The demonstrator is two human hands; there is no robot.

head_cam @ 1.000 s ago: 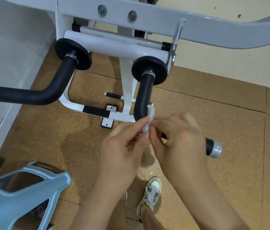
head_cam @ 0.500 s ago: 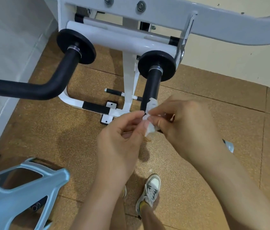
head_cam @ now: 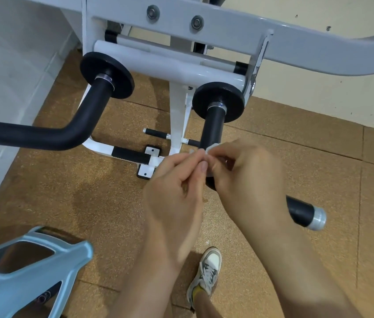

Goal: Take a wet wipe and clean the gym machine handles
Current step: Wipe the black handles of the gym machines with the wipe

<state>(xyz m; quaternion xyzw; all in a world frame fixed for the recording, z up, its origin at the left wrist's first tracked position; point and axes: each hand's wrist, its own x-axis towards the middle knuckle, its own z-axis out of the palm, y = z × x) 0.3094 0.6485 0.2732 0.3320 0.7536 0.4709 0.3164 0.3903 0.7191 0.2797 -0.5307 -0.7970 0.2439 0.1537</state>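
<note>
Two hands: my left hand (head_cam: 177, 187) and right hand (head_cam: 245, 177) met at centre frame. The fingertips of both pinched the wipe (head_cam: 211, 149), and the other fingers were curled in.
Wipe: it was small, white and bunched, mostly hidden by the fingers. It sat just in front of the centre handle (head_cam: 213, 127); I could not tell whether it touched the handle.
Handles: the centre handle ran from its black disc down behind the right hand to a metal cap at lower right. The side handle (head_cam: 43, 136) stretched off the left edge, well apart from both hands.
Step, as I judged it: the wipe was not yet opened out, and no wiping had begun.
Risk one: pulling the folds apart with so thin a pinch could tear the wipe, or drop it on the floor (head_cam: 78, 191), where it would pick up grit.
Risk two: a wipe left bunched would clean only a narrow strip of the handle.
Risk three: the side handle, far from the hands, could be skipped.
Risk four: the centre handle's underside was out of my view, so missed patches there would go unnoticed.
</note>
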